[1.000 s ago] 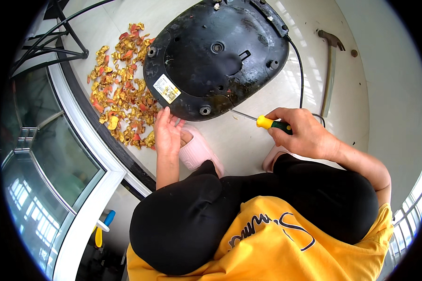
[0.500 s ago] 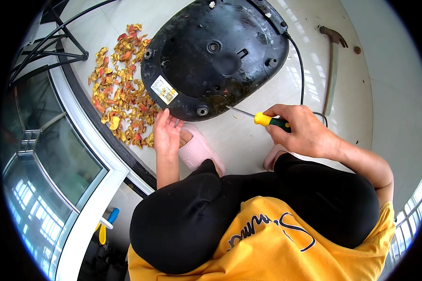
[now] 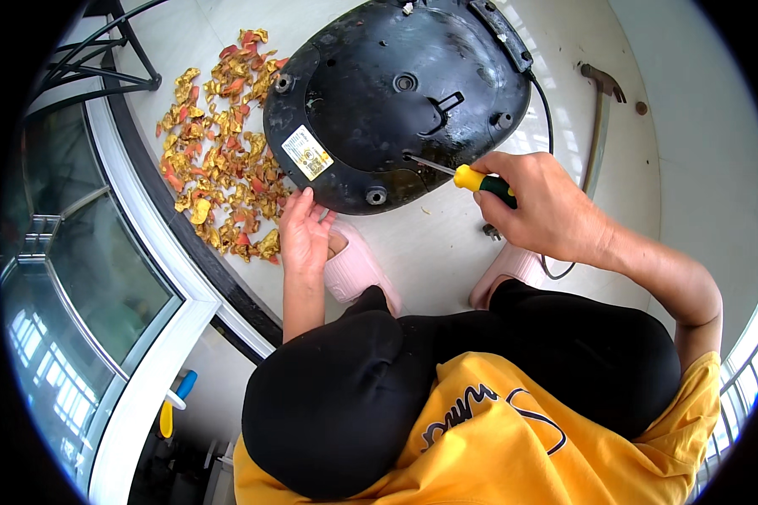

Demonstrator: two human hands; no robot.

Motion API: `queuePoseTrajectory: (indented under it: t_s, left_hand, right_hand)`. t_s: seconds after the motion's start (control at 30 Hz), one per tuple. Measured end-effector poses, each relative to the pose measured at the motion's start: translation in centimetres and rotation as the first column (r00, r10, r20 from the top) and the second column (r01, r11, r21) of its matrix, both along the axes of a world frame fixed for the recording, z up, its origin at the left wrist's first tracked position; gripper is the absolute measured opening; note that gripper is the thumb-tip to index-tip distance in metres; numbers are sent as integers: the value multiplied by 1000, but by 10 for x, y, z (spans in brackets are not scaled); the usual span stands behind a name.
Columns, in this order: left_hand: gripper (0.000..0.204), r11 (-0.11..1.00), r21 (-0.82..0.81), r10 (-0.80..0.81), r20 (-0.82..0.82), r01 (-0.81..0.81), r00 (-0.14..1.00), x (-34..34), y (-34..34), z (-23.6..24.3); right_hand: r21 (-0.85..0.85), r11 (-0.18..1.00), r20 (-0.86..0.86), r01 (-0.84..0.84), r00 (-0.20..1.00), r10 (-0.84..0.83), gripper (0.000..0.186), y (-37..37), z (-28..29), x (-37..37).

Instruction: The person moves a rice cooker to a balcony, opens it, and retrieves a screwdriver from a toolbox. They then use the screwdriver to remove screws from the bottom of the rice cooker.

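A black, rounded plastic appliance base (image 3: 354, 109) lies on the floor with its underside up; its exact kind I cannot tell. It has round feet, recessed holes and a white-and-yellow label (image 3: 307, 152). My right hand (image 3: 552, 206) is closed around a screwdriver (image 3: 470, 178) with a yellow and dark green handle. The metal shaft slants left, its tip at a small hole in the base's near part. My left hand (image 3: 305, 236) touches the near left rim with its fingertips, fingers apart and palm partly up.
Dried yellow and reddish peel pieces (image 3: 219, 151) lie scattered left of the base. A claw hammer (image 3: 600, 126) rests at the right. The base's black cord (image 3: 551, 114) runs to a plug (image 3: 491, 231) near my right slipper (image 3: 514, 271). A glass-paned frame (image 3: 93, 269) stands at left.
The screwdriver's tip has moved from near the base's near edge farther inward to a small hole. The plug has come into view below my right hand. My left hand stays at the rim.
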State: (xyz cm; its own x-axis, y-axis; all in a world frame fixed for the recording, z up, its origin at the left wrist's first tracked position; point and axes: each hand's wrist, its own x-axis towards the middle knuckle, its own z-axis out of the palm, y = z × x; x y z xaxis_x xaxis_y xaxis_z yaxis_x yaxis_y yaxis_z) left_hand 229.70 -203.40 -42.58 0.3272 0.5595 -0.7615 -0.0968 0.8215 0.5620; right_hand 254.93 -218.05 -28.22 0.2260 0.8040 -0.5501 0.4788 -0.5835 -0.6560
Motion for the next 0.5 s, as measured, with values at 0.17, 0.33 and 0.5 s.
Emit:
queuePoseTrajectory:
  t_s: [0.17, 0.33, 0.5]
  left_hand:
    - [29, 1000, -11, 0, 23, 0, 1000, -3, 1, -6]
    - [18, 1000, -28, 11, 29, -10, 1000, -3, 1, -2]
    - [27, 1000, -26, 1, 33, 0, 999, -5, 2, -5]
  right_hand:
    - [-56, 998, 42, -35, 998, 37, 27, 9, 4, -1]
    - [-53, 998, 50, -45, 998, 47, 27, 12, 1, -3]
    - [-48, 996, 70, -69, 995, 72, 27, 15, 1, -4]
